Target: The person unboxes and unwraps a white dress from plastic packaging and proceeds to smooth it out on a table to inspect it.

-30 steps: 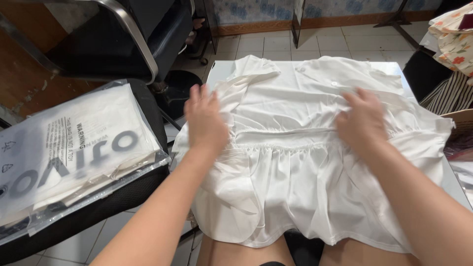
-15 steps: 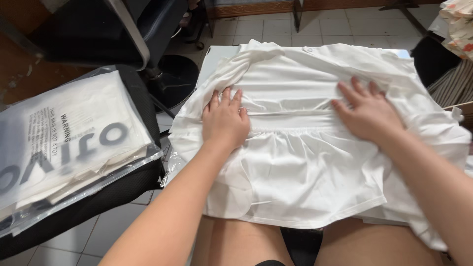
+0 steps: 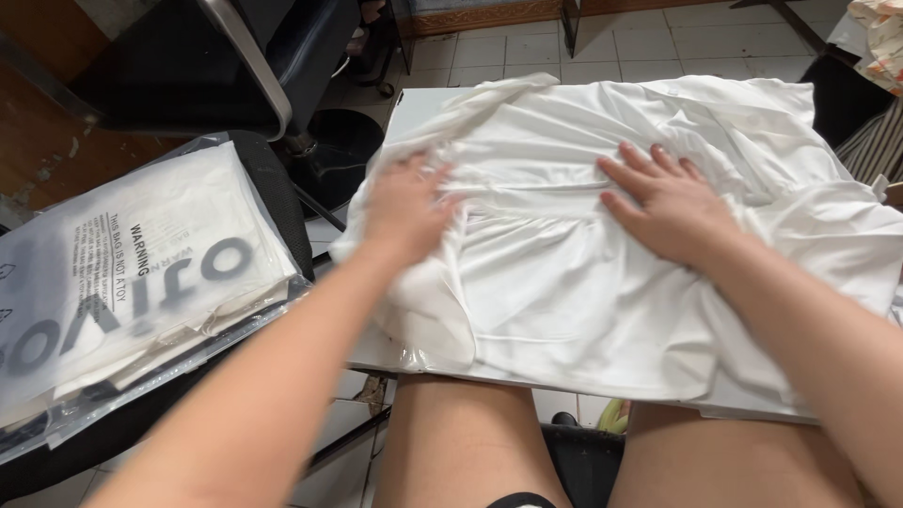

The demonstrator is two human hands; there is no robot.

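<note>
A white garment (image 3: 564, 263) with a gathered waist seam lies spread over a small white table (image 3: 414, 99) in front of me. My left hand (image 3: 404, 212) presses on the garment's left edge near the seam; it is blurred and I cannot tell if its fingers pinch the cloth. My right hand (image 3: 668, 202) lies flat on the middle of the garment with fingers spread, pointing up and left. The hem hangs over the near table edge above my bare knees.
A stack of clear plastic bags (image 3: 132, 273) holding folded white clothes rests on a black chair at the left. Another black chair (image 3: 235, 66) stands behind it. Tiled floor lies beyond the table. Patterned cloth (image 3: 879, 38) shows at the top right.
My left hand has slid toward the garment's left edge and blurred. My right hand moved left toward the middle. The view shifted slightly.
</note>
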